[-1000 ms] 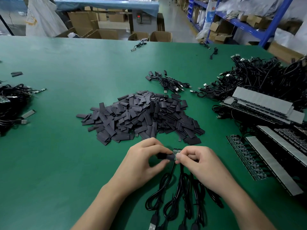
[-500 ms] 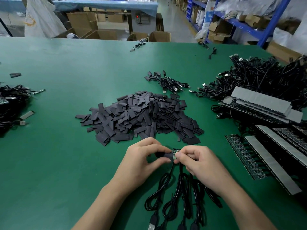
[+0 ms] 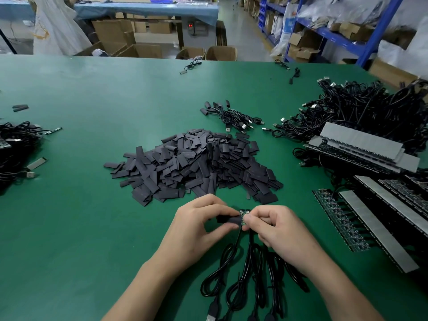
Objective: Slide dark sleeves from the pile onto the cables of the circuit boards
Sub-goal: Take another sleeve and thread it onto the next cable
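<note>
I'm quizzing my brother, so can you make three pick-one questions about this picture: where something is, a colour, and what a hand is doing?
1. Where is the pile of dark sleeves? A: in a bucket. B: on the table, mid-way across. C: on a chair.
2. What colour is the table top? A: red. B: white. C: green.
3. What is the left hand doing? A: lying flat. B: pinching a dark sleeve. C: holding scissors.
Answers: 1 B, the pile lies mid-table. 2 C, the surface is green. 3 B, its fingers squeeze the sleeve beside the circuit board that the right hand holds.
</note>
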Motion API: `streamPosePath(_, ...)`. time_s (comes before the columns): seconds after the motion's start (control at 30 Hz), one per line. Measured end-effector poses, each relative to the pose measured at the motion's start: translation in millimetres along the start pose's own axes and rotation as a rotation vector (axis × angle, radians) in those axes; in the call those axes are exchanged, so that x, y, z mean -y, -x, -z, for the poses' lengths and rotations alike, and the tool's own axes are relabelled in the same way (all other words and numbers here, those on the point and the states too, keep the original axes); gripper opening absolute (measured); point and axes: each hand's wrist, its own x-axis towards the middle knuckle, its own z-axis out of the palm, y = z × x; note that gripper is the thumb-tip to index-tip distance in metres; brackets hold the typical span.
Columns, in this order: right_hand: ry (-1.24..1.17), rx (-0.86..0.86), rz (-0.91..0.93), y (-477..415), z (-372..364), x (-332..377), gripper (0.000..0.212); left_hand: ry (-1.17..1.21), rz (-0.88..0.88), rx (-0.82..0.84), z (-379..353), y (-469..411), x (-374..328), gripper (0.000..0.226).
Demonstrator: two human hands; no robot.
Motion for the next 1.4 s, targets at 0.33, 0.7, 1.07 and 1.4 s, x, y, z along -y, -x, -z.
streamPosePath(0.33,0.039,-0.036,0.005,1,-1,1,0.025,-0.038,0.026,0.044,0,1,1,0.020)
streamPosePath(0.7,0.070,0.015,0.024,0,-2,-2,0.025,-0.047,-0.004,0.027,-2,0,-1,0.019)
streamPosePath(1.07,0.000,0.037,0.078,-1,20,-3,0.010,-0.012,0.017,-0.051,1,1,4,0.018)
streamPosePath(1.4,-0.036,0.034,0.051,-1,12,-3,0.037,-0.034,-0.038,-0.008,0,1,2,0.020)
